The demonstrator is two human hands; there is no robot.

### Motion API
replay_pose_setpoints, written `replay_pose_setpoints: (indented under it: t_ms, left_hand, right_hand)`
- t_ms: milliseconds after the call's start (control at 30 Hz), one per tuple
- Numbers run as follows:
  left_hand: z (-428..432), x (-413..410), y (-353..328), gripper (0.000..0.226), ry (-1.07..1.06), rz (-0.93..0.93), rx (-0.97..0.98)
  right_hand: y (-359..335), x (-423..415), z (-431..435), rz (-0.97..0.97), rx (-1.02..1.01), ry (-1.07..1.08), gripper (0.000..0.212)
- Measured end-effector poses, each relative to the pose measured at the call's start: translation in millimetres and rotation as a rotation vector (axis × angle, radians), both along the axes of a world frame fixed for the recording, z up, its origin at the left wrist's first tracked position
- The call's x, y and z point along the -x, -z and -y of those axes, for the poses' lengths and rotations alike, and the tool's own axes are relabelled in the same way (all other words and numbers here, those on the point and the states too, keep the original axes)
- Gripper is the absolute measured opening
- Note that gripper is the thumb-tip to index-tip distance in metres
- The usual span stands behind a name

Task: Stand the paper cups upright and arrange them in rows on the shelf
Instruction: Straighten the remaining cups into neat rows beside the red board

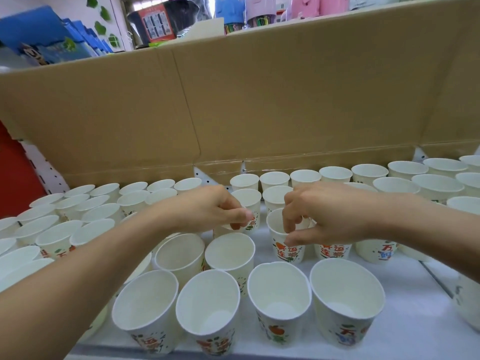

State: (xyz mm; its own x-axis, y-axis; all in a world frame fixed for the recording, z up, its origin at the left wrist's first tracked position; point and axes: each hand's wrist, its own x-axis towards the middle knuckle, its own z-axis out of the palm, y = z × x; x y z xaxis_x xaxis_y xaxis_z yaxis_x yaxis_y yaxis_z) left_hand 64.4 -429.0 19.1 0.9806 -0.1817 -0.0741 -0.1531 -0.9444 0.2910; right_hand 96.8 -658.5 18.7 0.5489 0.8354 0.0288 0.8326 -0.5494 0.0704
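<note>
At the bottom centre, a front row of white paper cups (207,302) printed with orange fruit and coloured characters is already standing upright on the white shelf board (415,323), though it is sitting a little unevenly spaced. Just above it, mid-frame, the right hand (330,216) is pinching the rim of a fruit-printed white cup (287,252), with the forefinger hooking inside, the thumb pressing outside and the other fingers hanging loose. To its left, the left hand (215,209) is curling tightly over a half-hidden cup (224,229) and appearing to pinch its rim too. A light pinch is looking wisest here, so that the thin rims are not creasing. Each cup is probably best kept level and slid into the open gap between the hands, lining up with the straight back rows (306,175) running along the tall brown cardboard wall (259,113) higher up. Both forearms are passing low over the near cups and risking a knock, so they are needing to be kept raised
</note>
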Motion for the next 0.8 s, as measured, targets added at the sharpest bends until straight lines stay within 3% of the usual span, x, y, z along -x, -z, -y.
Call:
replay_pose_setpoints:
  t_ms: [133,300,400,600,700,800]
  left_hand:
    - [10.9,-2.9,6.5,0.041,-0.037,0.103,-0.078]
    - [7.2,2.4,-5.0,0.038,-0.067,-0.024,-0.054]
    - [6.7,0.3,-5.2,0.034,-0.086,0.007,-0.066]
    - [9.0,-4.0,3.0,0.020,-0.096,0.137,-0.283]
    - [6.0,-1.2,-0.7,0.005,-0.027,0.058,-0.182]
    - [8.1,5.1,-7.9,0.006,0.044,0.003,-0.089]
  right_hand:
    - [6.6,-2.1,-3.8,0.078,0.018,-0.019,0.021]
    - [5.7,-1.5,-2.7,0.067,0.009,-0.020,0.019]
    - [4.8,-3.5,-2.2,0.061,-0.002,-0.016,0.017]
    - [3.8,-6.9,0.3,0.051,0.011,-0.022,0.015]
    - [3.7,-8.4,2.1,0.054,0.017,-0.029,0.015]
    - [5.1,-10.2,3.5,0.049,0.007,-0.031,0.013]
